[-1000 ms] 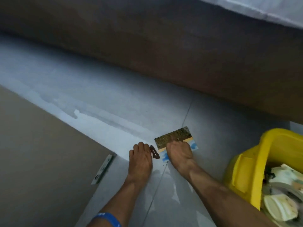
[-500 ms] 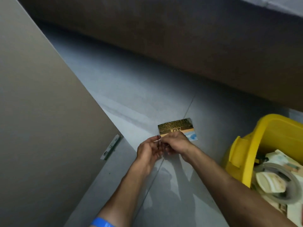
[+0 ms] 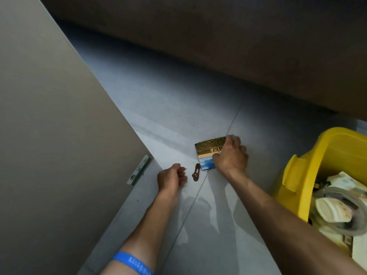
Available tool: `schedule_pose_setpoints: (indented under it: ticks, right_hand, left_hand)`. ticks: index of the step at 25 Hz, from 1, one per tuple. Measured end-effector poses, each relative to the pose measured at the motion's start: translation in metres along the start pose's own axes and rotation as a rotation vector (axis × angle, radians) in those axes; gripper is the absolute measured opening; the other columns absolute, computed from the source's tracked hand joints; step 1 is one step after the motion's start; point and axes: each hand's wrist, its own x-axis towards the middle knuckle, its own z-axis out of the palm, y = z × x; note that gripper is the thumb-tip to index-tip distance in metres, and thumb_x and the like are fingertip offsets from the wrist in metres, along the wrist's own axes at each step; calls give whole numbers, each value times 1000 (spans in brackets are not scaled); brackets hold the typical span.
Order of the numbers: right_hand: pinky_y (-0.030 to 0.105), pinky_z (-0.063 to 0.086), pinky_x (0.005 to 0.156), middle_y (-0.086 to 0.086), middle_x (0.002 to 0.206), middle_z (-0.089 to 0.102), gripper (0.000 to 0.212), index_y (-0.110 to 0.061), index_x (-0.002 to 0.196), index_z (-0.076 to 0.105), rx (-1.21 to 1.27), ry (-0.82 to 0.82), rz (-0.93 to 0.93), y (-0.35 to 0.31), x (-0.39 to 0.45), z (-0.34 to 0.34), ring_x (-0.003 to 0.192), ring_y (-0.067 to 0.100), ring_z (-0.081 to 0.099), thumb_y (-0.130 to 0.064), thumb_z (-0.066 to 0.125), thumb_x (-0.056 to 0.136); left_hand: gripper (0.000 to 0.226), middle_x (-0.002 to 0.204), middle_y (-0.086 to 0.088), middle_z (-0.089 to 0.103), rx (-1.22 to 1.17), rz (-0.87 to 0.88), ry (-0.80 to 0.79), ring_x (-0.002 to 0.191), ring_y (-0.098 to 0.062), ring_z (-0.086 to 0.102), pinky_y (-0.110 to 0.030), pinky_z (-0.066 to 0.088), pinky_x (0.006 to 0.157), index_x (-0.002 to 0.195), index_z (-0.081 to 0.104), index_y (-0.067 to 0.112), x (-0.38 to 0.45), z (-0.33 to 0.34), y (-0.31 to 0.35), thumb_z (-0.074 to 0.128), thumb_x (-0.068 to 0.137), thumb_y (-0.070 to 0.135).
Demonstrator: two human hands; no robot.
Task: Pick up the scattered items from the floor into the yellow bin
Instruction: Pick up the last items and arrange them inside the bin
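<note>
Glossy card [image 3: 206, 155] under right fingers [image 3: 231, 141]

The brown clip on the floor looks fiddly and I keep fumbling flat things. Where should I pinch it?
The brown clip lies flat and narrow beside the postcard. I would pinch across its long edges at mid-length, from above, probably with the left hand, which is closer and on its open side.

- The blue rubber wristband [image 3: 132, 262] on the left forearm carries pale raised lettering, too blurred to read.
- The narrow white strip [image 3: 138, 170] lying on the grey floor beside the tall beige panel bears small dark green marks, unreadable.
- The glossy picture card [image 3: 206, 153] under the right hand [image 3: 231, 155] shows pale letters across its middle, illegible.
</note>
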Motion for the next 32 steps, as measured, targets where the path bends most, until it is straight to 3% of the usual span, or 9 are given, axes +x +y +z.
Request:
schedule_pose_setpoints:
  ticks: [2, 5, 11, 18, 21, 23, 25, 28, 32]
  right_hand:
    - [50, 37, 104, 13, 152, 24, 94, -17, 146, 23, -53, -106, 95, 0, 16, -4, 132, 38, 33, -40, 76, 73]
    - [46, 42, 98, 13, 138, 40, 106, -18, 141, 29, -163, -142, 163, 10, 22, 4, 124, 34, 42, -57, 83, 58]
    - [30, 50, 83, 13, 114, 69, 26, -9, 101, 67, 179, -91, 268, 6, 34, -18, 104, 29, 65, -27, 65, 82]
    - [16, 50, 55, -10, 69, 72, 11, -19, 77, 71, 817, 137, -24, 8, -16, -141, 65, 2, 67, -30, 72, 80]
    - [34, 54, 63, 6, 83, 74, 19, -14, 85, 69, 937, 111, -22, 43, -52, -165, 72, 12, 66, -32, 73, 81]
    - [46, 57, 74, 17, 92, 73, 17, -7, 89, 68, 1035, 84, 16, 63, -67, -170, 81, 24, 68, -23, 73, 85]
    - [40, 61, 72, 13, 92, 75, 11, -8, 93, 69, 1179, 54, 70, 77, -78, -175, 83, 23, 72, -17, 70, 87]
    - [23, 56, 56, 6, 86, 76, 3, -14, 85, 71, 1287, 84, 50, 100, -96, -186, 72, 13, 72, -16, 70, 87]
    - [34, 60, 74, 14, 97, 75, 22, -4, 104, 69, 1415, 240, 192, 165, -115, -200, 86, 23, 73, -15, 69, 85]
  left_hand:
    - [14, 63, -12, 65, 87, 33, 44, 53, -23, 57, -26, 44, 53, 71, 68, 1, 3, 2, -1, 63, 83, 8]
    - [15, 63, -10, 66, 133, 40, 7, 54, -20, 58, -25, 45, 51, 68, 69, 4, 8, 6, -3, 67, 81, 12]
    - [25, 52, -6, 65, 285, 161, 40, 54, -18, 53, -25, 43, 56, 51, 68, 11, 16, 12, -11, 62, 75, 7]
    - [25, 63, 0, 67, 725, 501, 125, 64, -21, 62, -25, 43, 62, 64, 68, 11, 4, 30, -33, 70, 80, 30]
    - [30, 67, -7, 69, 846, 570, 193, 70, -29, 65, -26, 45, 63, 63, 66, 10, -3, 37, -32, 67, 86, 31]
    - [20, 70, -7, 72, 697, 446, 157, 66, -20, 67, -16, 49, 64, 64, 70, 14, -3, 34, -26, 75, 82, 22]
    - [9, 72, -8, 72, 547, 307, 76, 56, -8, 61, -6, 45, 55, 71, 72, 9, -13, 30, -23, 78, 76, 6]
    - [14, 70, -15, 70, 128, 172, -37, 54, -16, 63, -19, 51, 53, 88, 70, -8, -44, 33, -17, 71, 75, -12]
    - [14, 71, -7, 74, -213, 251, -331, 68, -20, 69, -21, 58, 63, 84, 72, 1, -100, 70, 19, 69, 77, -10]
